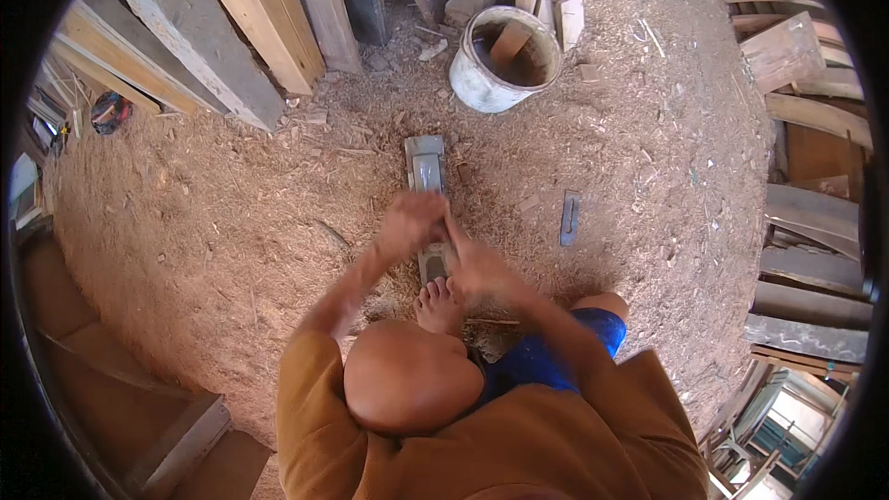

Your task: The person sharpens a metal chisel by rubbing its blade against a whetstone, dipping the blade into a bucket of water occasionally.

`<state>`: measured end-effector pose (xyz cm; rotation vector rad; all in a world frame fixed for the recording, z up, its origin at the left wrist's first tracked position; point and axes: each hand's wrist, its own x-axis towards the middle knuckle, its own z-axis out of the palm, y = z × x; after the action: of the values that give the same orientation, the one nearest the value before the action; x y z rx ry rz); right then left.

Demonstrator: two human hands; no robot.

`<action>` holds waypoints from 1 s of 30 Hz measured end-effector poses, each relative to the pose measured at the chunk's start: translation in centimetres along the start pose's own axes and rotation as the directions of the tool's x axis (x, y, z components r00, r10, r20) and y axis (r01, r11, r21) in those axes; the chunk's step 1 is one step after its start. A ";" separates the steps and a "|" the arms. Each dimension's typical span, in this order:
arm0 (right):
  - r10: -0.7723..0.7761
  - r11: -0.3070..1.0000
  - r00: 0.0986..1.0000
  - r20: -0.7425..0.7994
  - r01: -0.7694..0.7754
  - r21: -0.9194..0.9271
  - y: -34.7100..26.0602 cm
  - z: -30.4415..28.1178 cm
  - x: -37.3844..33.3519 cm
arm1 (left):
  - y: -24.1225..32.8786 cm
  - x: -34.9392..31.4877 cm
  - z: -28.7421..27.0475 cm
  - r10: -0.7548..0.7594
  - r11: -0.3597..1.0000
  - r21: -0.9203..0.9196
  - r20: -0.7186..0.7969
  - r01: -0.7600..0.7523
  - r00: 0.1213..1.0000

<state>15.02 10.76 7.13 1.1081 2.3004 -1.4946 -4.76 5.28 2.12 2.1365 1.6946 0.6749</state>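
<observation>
On the ground ahead of me lies a long narrow block (425,143) with a wet grey stone, which looks like a sharpening stone (427,174), on top. Both hands are closed and close together over its middle, slightly blurred. My left hand (413,221) is bent over the stone, and my right hand (478,264) comes in from the right, its fingers meeting the left. Whatever they grip is hidden by the fingers. The toes of my bare foot (439,304) rest against the block's near end. A flat slotted metal plate (569,218) lies to the right.
A white bucket (482,88) of murky water, with a wood piece (510,43) in it, stands beyond the block. Upright timber planks (250,14) lean at the back left. Stacked boards (810,222) line the right side. Wood shavings cover the ground.
</observation>
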 end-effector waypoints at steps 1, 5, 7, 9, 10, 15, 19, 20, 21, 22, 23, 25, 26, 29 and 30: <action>-0.017 0.999 0.999 -0.050 0.019 0.047 0.6 3.5 -3.2 | 1.2 -3.1 2.4 0.020 0.995 0.097 -0.092 -0.011 0.996; -0.323 0.945 0.885 -0.334 0.322 -0.062 3.2 6.4 -2.3 | -1.1 -3.9 5.3 0.045 0.998 0.044 -0.120 -0.040 0.992; 0.001 1.000 0.991 -0.137 -0.005 -0.030 0.9 1.8 1.5 | -3.5 1.7 1.4 0.064 0.993 0.101 -0.022 -0.061 0.998; 0.253 0.949 0.960 0.118 -0.270 0.163 -4.8 -4.1 4.1 | -6.8 4.6 -1.5 0.034 0.998 0.045 0.034 -0.035 0.999; 0.238 0.947 0.956 0.169 -0.267 0.178 -5.6 -5.4 4.7 | -7.2 4.8 -2.1 0.023 1.000 0.005 0.071 -0.023 0.997; -0.071 0.994 0.993 -0.090 0.078 0.081 1.9 2.0 -0.7 | 0.1 -0.9 1.4 0.084 0.991 -0.093 -0.078 -0.092 0.993; -0.081 0.994 0.984 -0.158 0.091 0.061 2.7 6.0 -3.6 | 1.2 -3.2 3.5 0.152 0.984 -0.060 -0.229 -0.170 0.962; -0.361 0.929 0.842 -0.402 0.363 -0.073 3.7 6.3 -1.6 | 0.1 -1.9 3.6 0.159 0.983 -0.050 -0.250 -0.176 0.955; -0.231 0.971 0.928 -0.294 0.236 -0.017 2.1 3.8 1.1 | -2.6 0.1 2.8 0.163 0.985 -0.008 -0.283 -0.172 0.945; -0.092 0.996 0.980 -0.177 0.094 0.001 0.5 1.0 3.6 | -5.1 2.4 1.3 0.149 0.988 -0.002 -0.203 -0.153 0.968; 0.203 0.971 0.976 0.084 -0.211 0.108 -3.7 -2.6 4.3 | -7.0 3.4 -0.4 0.118 0.993 -0.006 -0.115 -0.119 0.986; 0.212 0.941 0.963 0.167 -0.247 0.232 -3.7 -6.0 6.3 | -6.8 5.9 -2.1 0.037 0.998 -0.060 0.066 -0.033 0.997; 0.210 0.915 0.953 0.218 -0.270 0.298 -3.5 -6.8 6.5 | -5.9 6.1 -2.8 -0.039 0.994 -0.092 0.171 0.055 0.985; 0.171 0.969 0.975 0.141 -0.192 0.155 -0.2 -1.0 1.9 | -2.6 1.6 -0.1 -0.039 0.987 -0.138 0.287 0.082 0.957; 0.190 0.978 0.975 0.118 -0.198 0.066 0.3 1.5 -1.0 | -0.1 -1.4 1.2 0.034 0.993 -0.112 0.087 -0.025 0.996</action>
<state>15.56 9.03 6.77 1.1990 2.0130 -1.5384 -4.40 4.01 0.87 2.0867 1.5461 0.6562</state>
